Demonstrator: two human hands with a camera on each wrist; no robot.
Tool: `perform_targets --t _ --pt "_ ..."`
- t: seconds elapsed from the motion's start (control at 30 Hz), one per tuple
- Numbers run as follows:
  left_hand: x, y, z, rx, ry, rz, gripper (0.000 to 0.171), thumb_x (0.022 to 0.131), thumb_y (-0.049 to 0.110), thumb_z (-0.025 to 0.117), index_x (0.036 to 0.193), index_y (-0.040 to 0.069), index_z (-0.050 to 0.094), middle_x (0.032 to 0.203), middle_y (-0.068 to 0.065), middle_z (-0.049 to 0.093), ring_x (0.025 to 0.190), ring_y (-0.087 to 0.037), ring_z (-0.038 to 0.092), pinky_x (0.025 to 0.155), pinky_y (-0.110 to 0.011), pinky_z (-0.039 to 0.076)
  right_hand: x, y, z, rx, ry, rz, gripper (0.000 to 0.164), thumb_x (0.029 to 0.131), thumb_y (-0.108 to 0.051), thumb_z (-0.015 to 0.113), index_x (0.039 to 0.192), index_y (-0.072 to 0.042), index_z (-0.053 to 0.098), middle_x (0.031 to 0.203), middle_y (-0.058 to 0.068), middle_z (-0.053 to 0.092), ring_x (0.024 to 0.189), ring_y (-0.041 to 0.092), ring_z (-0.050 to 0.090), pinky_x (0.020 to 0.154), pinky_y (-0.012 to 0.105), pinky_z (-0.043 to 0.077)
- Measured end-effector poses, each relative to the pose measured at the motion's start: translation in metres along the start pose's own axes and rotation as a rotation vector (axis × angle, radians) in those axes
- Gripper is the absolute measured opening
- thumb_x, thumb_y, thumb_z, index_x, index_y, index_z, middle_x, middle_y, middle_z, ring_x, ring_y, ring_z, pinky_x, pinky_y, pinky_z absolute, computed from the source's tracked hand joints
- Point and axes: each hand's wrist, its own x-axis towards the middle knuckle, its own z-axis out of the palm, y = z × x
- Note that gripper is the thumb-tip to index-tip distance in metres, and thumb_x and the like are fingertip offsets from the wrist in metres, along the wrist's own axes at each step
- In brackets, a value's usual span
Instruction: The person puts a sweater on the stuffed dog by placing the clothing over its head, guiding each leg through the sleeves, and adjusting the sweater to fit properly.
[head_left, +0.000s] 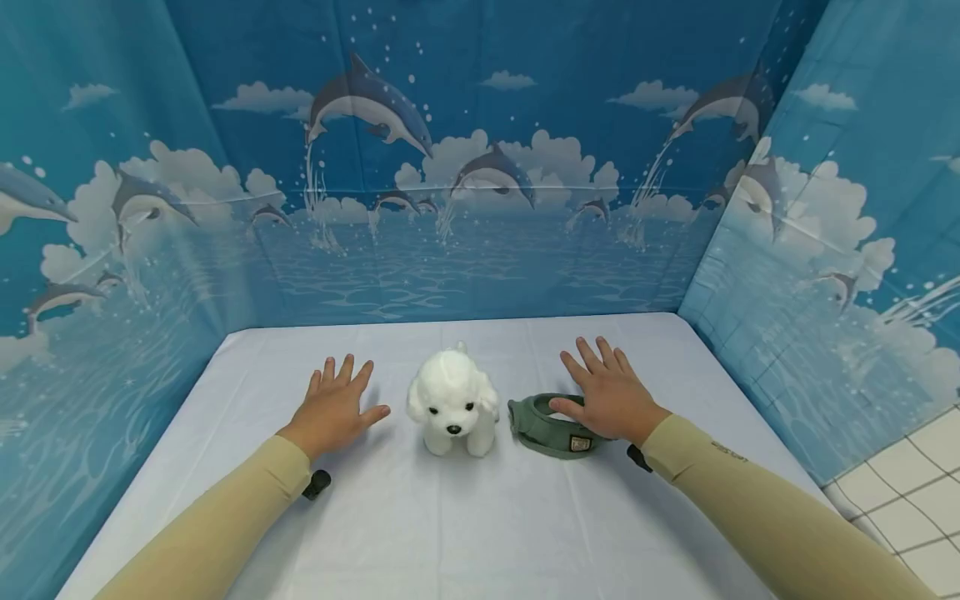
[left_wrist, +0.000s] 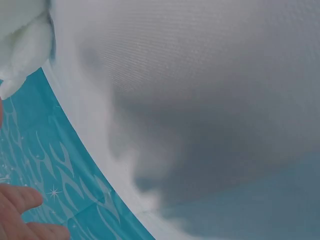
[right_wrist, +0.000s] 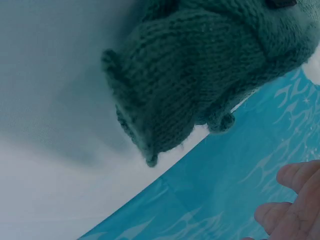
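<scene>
white plush dog (head_left: 453, 392) stands upright on the white-covered table (head_left: 450, 533), face toward the near side, between the two hands and apart from both.

left hand (head_left: 335, 411): left of the dog, palm down, fingers spread and straight, thumb pointing right toward the dog with a gap between; holds nothing.

right hand (head_left: 613, 396): farther from the dog, on its right; fingers likewise extended and spread, nothing gripped. thumb overlaps the green knitted garment (head_left: 551, 435) in the head view; cannot tell from there whether it touches. right wrist view: visible fingertips apart from the knit.

garment: just right of the dog, not on it; lies between dog and right hand, partly beneath that hand. small label patch (head_left: 581, 443) on its near side, toward the right.

surroundings: dolphin-print curtain (head_left: 480, 250) along the far, left and right sides; white tiles (head_left: 918, 500) at near right.
</scene>
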Motion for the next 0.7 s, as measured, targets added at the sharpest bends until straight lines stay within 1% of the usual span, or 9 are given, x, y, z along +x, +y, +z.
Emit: perform_targets --t 0.1,0.2,0.27,0.33,0.43,0.5,0.57,0.63,0.7 --pt "0.0 0.0 0.0 0.006 0.002 -0.004 0.088 0.104 0.058 0.058 0.167 0.007 0.026 0.172 -0.033 0.011 0.158 -0.06 0.001 0.126 -0.073 0.004 -0.001 0.001 -0.001 0.013 0.003 0.002 0.088 0.103 -0.065 0.054 0.165 -0.006 0.032 0.173 0.028 0.017 0.159 0.056 0.009 0.127 0.072 0.011" --pt "-0.001 0.0 0.0 0.004 0.001 -0.007 0.089 0.103 0.058 0.058 0.167 0.006 0.026 0.172 -0.033 0.012 0.158 -0.06 0.001 0.126 -0.073 0.005 -0.003 0.004 -0.003 0.051 -0.022 -0.011 0.085 0.104 -0.062 0.054 0.165 -0.006 0.034 0.172 0.03 0.018 0.158 0.058 0.012 0.125 0.073 0.016" --pt "-0.001 0.0 -0.001 0.001 -0.002 -0.009 0.089 0.103 0.058 0.059 0.167 0.006 0.026 0.172 -0.033 0.012 0.158 -0.06 0.001 0.126 -0.073 0.004 -0.004 0.009 -0.004 0.099 -0.071 -0.02 0.081 0.105 -0.059 0.055 0.164 -0.007 0.036 0.172 0.03 0.019 0.157 0.059 0.013 0.124 0.073 0.02" --pt "-0.002 0.0 -0.001 0.003 -0.006 -0.008 0.089 0.103 0.059 0.058 0.168 0.007 0.026 0.172 -0.032 0.012 0.158 -0.06 0.002 0.126 -0.073 0.005 -0.004 0.014 -0.005 0.15 -0.14 -0.034 0.077 0.104 -0.057 0.058 0.162 -0.009 0.041 0.172 0.03 0.02 0.156 0.06 0.017 0.122 0.073 0.024" --pt "-0.003 0.0 -0.002 0.005 -0.004 -0.002 0.089 0.103 0.059 0.058 0.167 0.006 0.026 0.172 -0.033 0.013 0.158 -0.06 0.002 0.126 -0.074 0.006 -0.005 0.023 -0.007 0.241 -0.263 -0.032 0.071 0.1 -0.053 0.067 0.158 -0.016 0.05 0.173 0.026 0.02 0.157 0.055 0.021 0.121 0.07 0.032" --pt "-0.003 -0.001 -0.003 0.006 -0.001 -0.001 0.089 0.103 0.059 0.058 0.167 0.006 0.027 0.172 -0.032 0.013 0.158 -0.06 0.003 0.126 -0.074 0.006 -0.007 0.027 -0.007 0.276 -0.33 -0.036 0.068 0.096 -0.051 0.074 0.153 -0.018 0.057 0.172 0.024 0.025 0.155 0.053 0.028 0.118 0.067 0.038" --pt "-0.003 -0.001 -0.003 0.005 0.006 0.001 0.088 0.103 0.058 0.059 0.167 0.006 0.027 0.172 -0.032 0.014 0.158 -0.06 0.003 0.126 -0.074 0.006 -0.008 0.03 -0.006 0.296 -0.373 -0.031 0.065 0.093 -0.046 0.079 0.149 -0.018 0.062 0.17 0.023 0.033 0.153 0.051 0.035 0.116 0.063 0.042" --pt "-0.002 -0.002 -0.002 0.006 0.011 0.005 0.088 0.103 0.058 0.06 0.167 0.006 0.027 0.172 -0.031 0.014 0.158 -0.059 0.004 0.126 -0.074 0.006 -0.009 0.031 -0.004 0.291 -0.393 -0.026 0.059 0.091 -0.041 0.082 0.143 -0.017 0.067 0.163 0.021 0.045 0.148 0.048 0.044 0.114 0.059 0.046" --pt "-0.002 -0.002 -0.002 0.006 0.018 0.011 0.089 0.103 0.058 0.06 0.167 0.007 0.027 0.172 -0.03 0.015 0.158 -0.059 0.004 0.126 -0.074 0.007 -0.01 0.032 -0.002 0.276 -0.394 -0.022 0.053 0.09 -0.035 0.085 0.137 -0.016 0.072 0.154 0.018 0.055 0.143 0.045 0.051 0.113 0.057 0.048"
